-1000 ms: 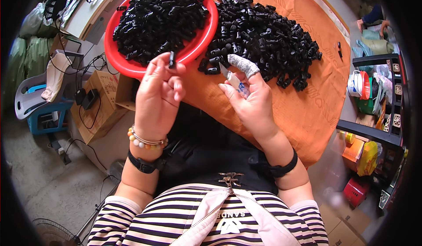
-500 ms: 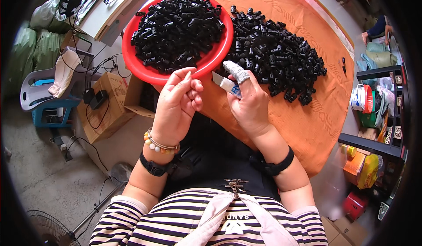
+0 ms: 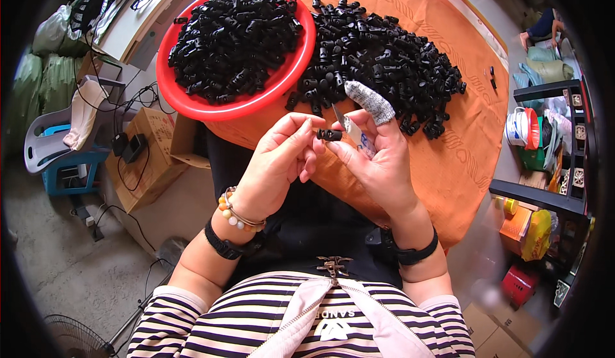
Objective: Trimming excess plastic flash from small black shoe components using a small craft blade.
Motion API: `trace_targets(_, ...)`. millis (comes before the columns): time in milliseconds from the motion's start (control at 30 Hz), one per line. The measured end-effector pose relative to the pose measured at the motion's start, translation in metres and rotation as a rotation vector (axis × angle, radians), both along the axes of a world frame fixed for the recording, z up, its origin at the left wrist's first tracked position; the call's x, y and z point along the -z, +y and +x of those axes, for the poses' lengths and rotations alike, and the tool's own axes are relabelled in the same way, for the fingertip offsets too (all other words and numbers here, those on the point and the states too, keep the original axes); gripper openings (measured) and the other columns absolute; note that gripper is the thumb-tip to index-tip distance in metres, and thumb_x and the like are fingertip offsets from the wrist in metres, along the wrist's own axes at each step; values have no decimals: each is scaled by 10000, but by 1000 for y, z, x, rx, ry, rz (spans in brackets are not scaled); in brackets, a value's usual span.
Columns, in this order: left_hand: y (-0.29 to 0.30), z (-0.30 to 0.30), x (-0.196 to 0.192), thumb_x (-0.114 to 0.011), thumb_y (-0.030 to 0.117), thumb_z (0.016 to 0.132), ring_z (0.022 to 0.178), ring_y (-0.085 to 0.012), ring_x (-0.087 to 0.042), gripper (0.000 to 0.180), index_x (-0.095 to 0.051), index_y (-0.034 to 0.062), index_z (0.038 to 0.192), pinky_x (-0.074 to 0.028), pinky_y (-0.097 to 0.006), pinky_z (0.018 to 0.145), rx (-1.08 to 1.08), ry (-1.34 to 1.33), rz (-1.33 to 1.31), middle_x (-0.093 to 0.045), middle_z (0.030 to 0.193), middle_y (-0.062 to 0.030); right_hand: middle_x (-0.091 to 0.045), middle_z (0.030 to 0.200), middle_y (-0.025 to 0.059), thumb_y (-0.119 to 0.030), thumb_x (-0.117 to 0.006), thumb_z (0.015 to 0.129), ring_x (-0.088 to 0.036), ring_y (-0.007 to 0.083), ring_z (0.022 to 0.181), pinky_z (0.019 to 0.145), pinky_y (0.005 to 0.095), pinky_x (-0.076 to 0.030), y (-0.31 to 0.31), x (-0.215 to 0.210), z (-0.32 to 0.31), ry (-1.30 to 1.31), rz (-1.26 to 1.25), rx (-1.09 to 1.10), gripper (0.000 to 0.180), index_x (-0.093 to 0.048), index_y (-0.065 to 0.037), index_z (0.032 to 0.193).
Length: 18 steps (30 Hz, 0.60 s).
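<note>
My left hand [image 3: 286, 148] pinches the end of a small black plastic cylinder [image 3: 330, 134], a ribbed piece with a hole in it. My right hand [image 3: 386, 159] touches the other end with its thumb and grips a thin blade [image 3: 339, 116] whose handle is wrapped in white material. A grey knitted cover [image 3: 371, 102] sheathes the right index finger. The blade's edge stands close above the cylinder; whether it touches is unclear. Beyond my hands, a red basin [image 3: 168, 89] is heaped with similar black pieces [image 3: 234, 44], and a loose pile of them [image 3: 384, 63] lies to its right.
An orange cloth [image 3: 464, 166] covers the table. Two small dark items [image 3: 492, 77] lie near its right edge. At left stand a grey chair [image 3: 46, 141], a cardboard box [image 3: 150, 146] and tangled cables. A black shelf [image 3: 544, 201] is at right; another person's arm [image 3: 556, 34] shows far right.
My hands have come together nearer to me, and the black cylinder now shows between them. The right hand has turned with the blade. The whole view has shifted slightly.
</note>
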<state>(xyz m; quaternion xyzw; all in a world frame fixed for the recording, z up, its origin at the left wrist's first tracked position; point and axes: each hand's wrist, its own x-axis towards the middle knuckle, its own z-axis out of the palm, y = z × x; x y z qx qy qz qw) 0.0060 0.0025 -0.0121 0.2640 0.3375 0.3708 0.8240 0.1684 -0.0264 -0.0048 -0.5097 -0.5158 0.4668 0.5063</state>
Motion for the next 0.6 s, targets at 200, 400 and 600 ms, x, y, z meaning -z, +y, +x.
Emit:
trace_targets(200, 1, -1, -1, -479, 179, 919, 535, -67, -492, 155, -526, 53, 996, -363, -174, 462, 88, -95, -53, -573, 736, -28, -533, 973, 42, 70, -609, 791, -554, 104, 921, 803, 233, -484, -5, -4, 5, 108, -22, -78, 580, -362, -26, 1306)
trace_targets(400, 3, -3, -6, -492, 144, 897, 523, -82, -542, 110, -497, 58, 965, -392, -174, 441, 123, -144, -185, -605, 745, -66, -578, 918, 36, 25, -603, 815, -580, 96, 865, 749, 218, -482, -7, -6, 4, 187, 5, -26, 462, -430, -6, 1242)
trace_targets(600, 1, 0, -5, -501, 184, 920, 540, -60, -546, 110, -488, 75, 912, -422, -172, 469, 202, -99, -71, -616, 759, -59, -573, 921, 42, 7, -603, 829, -570, 89, 859, 743, 217, -477, -7, -4, 8, 244, -52, -37, 440, -436, -3, 1236)
